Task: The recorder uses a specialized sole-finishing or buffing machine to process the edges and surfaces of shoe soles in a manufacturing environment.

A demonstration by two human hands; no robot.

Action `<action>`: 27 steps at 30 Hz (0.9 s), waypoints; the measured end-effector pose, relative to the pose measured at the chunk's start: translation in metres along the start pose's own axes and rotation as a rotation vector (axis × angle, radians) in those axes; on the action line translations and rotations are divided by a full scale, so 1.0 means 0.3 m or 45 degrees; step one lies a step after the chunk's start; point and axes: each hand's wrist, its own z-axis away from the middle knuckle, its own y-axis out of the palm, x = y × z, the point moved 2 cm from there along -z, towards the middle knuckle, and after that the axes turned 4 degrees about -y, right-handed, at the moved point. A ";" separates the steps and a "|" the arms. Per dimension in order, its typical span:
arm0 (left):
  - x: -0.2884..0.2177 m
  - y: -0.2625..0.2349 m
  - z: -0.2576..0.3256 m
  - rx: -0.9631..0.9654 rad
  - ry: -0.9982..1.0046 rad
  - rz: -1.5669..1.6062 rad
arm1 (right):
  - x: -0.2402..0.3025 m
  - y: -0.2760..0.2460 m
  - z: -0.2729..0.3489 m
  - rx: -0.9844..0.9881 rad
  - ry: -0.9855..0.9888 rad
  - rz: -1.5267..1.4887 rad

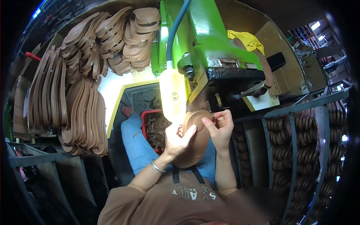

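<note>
A brown shoe sole is held upright in front of my body, its toe end raised close beneath a green machine with a black head. My left hand grips the sole's left edge, thumb lying across its face. On the other side my right hand has its thumb against the sole's upper right edge and its fingers curled in. The far side of the sole and the fingertips behind it are hidden. Just left of the sole's top hangs a bright lamp on a blue-grey cable.
Stacks of brown soles with ragged edges crowd the table's left side. Between my legs sits a red basin of trimmings. A yellow cloth lies right of the machine. Metal racks with many soles stand to my right.
</note>
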 end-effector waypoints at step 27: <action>-0.065 -0.037 -0.073 0.154 -0.052 -0.586 | 0.008 -0.026 0.031 0.181 0.105 0.030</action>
